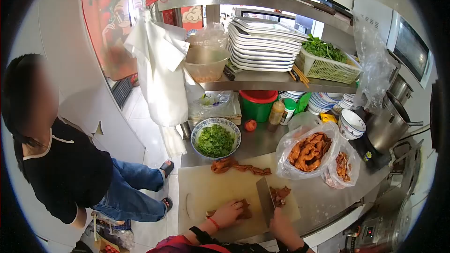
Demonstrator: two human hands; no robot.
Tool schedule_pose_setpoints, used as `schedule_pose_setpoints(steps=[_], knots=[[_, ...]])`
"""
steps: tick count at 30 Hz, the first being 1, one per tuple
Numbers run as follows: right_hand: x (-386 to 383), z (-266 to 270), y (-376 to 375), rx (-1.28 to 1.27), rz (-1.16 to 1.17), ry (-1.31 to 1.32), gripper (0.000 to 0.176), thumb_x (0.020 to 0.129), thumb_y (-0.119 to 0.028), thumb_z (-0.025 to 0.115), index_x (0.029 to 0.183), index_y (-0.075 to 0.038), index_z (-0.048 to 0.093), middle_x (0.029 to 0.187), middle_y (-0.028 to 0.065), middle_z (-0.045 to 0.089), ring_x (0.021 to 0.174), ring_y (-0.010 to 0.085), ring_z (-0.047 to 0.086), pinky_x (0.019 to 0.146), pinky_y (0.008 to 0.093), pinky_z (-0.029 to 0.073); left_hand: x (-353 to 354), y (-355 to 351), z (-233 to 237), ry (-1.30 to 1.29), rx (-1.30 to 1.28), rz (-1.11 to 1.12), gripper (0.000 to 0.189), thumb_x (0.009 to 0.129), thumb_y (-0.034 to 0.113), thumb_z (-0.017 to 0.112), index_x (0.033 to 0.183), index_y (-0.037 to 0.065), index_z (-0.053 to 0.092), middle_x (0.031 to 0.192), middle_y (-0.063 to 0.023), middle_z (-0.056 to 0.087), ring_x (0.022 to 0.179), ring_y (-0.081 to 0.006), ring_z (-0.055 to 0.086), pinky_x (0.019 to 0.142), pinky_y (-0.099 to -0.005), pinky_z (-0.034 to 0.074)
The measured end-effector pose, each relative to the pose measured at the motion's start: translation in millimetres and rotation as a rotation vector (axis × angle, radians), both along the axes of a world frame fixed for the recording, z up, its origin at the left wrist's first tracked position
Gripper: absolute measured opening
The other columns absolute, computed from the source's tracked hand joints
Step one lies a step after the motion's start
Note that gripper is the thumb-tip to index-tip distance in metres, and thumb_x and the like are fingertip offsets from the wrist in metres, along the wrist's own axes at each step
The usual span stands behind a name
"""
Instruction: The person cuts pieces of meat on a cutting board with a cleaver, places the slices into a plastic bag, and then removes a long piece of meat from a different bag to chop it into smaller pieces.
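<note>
My right hand (284,229) grips a cleaver (265,197), its wide blade standing on edge on the pale cutting board (199,178). Right of the blade lie cut bits of brown meat (281,195). My left hand (226,217), with a red band at the wrist, presses a brown meat piece (244,211) to the board, left of the blade, its fingers bent over it. Along the board's far edge stretches a long strip of brown meat (248,168). A plastic bag of brown meat pieces (309,152) sits beyond the board on the right.
A bowl of chopped greens (215,139) touches the board's far side. A smaller bag of meat (343,167), stacked bowls (351,124) and a pot (389,122) stand at right. Trays (267,47) fill the shelf above. Another person (70,159) stands at left.
</note>
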State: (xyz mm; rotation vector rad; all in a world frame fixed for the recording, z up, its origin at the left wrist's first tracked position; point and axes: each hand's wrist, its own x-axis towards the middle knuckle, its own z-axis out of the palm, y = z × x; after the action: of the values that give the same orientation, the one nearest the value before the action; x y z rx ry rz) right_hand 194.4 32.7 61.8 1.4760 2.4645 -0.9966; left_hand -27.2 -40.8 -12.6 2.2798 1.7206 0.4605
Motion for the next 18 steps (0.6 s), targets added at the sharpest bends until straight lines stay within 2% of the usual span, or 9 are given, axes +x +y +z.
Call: schedule_pose_setpoints(steps=[2, 8, 11, 13, 18], knots=[[-0.9, -9.9, -0.2, 0.028, -0.048, 0.029, 0.026, 0.081, -0.008, 0.049, 0.101, 0.0, 0.033, 0.073, 0.0303, 0.056, 0.072, 0.0504, 0.054, 0.064, 0.0571, 0.041, -2.5, -3.1, 0.7, -0.021, -0.088, -0.013, 0.044, 0.07, 0.032, 0.067, 0.102, 0.005, 0.056, 0.112, -0.0133, 0.052, 0.108, -0.031, 0.046, 0.091, -0.0399, 0.041], [1.1, -12.2, 0.3, 0.043, -0.011, 0.095, 0.028, 0.08, -0.008, 0.05, 0.1, -0.001, 0.032, 0.072, 0.0309, 0.056, 0.069, 0.0491, 0.055, 0.062, 0.0568, 0.042, 4.9, -4.7, 1.3, -0.055, -0.021, 0.059, 0.036, 0.073, 0.025, 0.063, 0.102, 0.006, 0.054, 0.109, -0.0163, 0.051, 0.102, -0.034, 0.049, 0.089, -0.0418, 0.042], [1.5, -13.6, 1.5, 0.035, 0.009, 0.079, 0.029, 0.08, -0.009, 0.05, 0.1, 0.0, 0.031, 0.073, 0.0315, 0.056, 0.07, 0.0495, 0.055, 0.063, 0.0561, 0.042, 12.0, -5.3, 4.2, -0.182, 0.058, 0.15, 0.034, 0.074, 0.022, 0.062, 0.104, 0.009, 0.054, 0.107, -0.0171, 0.05, 0.102, -0.0359, 0.049, 0.087, -0.0429, 0.042], [0.6, -12.2, -0.9, 0.01, 0.0, 0.102, 0.031, 0.079, -0.009, 0.05, 0.101, 0.001, 0.031, 0.073, 0.0315, 0.056, 0.071, 0.0496, 0.055, 0.063, 0.0557, 0.043, 17.2, -6.7, 11.3, -0.285, -0.048, 0.247, 0.032, 0.075, 0.019, 0.062, 0.104, 0.011, 0.053, 0.109, -0.0174, 0.049, 0.102, -0.0379, 0.048, 0.087, -0.0437, 0.042], [-0.2, -9.9, -0.1, -0.022, 0.035, 0.151, 0.035, 0.079, -0.007, 0.05, 0.105, 0.003, 0.03, 0.073, 0.032, 0.056, 0.071, 0.0499, 0.054, 0.062, 0.0552, 0.043, 23.2, -3.0, -6.5, -0.227, 0.049, 0.304, 0.03, 0.075, 0.02, 0.062, 0.103, 0.012, 0.054, 0.108, -0.0167, 0.049, 0.101, -0.0373, 0.048, 0.087, -0.0438, 0.043]])
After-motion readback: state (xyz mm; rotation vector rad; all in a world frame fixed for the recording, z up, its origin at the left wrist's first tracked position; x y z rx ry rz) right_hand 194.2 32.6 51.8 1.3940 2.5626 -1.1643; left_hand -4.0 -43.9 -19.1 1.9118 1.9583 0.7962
